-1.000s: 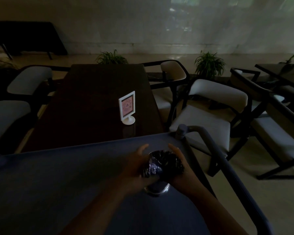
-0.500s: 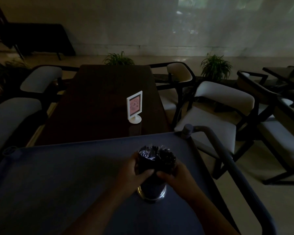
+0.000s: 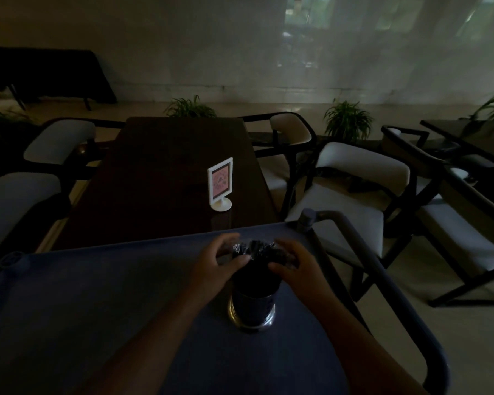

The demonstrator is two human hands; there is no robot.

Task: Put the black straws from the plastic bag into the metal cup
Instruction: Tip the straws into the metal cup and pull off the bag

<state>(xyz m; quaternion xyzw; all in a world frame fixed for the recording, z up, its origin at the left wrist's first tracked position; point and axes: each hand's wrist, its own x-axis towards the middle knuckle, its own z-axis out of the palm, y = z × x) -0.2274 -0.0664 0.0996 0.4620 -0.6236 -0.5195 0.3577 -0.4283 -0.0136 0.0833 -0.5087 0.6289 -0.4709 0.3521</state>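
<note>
The task looks more than half done, in my judgement. The metal cup [image 3: 251, 312] stands upright on the blue worktop [image 3: 97, 295], and the bundle of black straws [image 3: 254, 277] stands inside it, with the upper part rising well above the cup rim. But the plastic bag [image 3: 257, 248] is not yet removed: its shiny, wrinkled film shows around the top of the bundle, directly above the cup. So what is left, as I understand it, is to pull the bag off and leave only the straws in the cup. The picture is very dark, so I cannot tell how deep the bag goes into the cup. The left hand [image 3: 217, 260] is at the left side of the bundle top, above the cup; its fingers are curled around the film and the thumb lies across the front of the bundle, so its grip is closed on the bag. The right hand [image 3: 294, 266] is at the right side of the bundle top, fingers bent over the wrinkled film and thumb pressing from the front; this grip also seems closed on the bag, not loose. Neither hand touches the cup itself. Beyond the cup, on a dark table, stands a small white sign holder [image 3: 220, 182].
</note>
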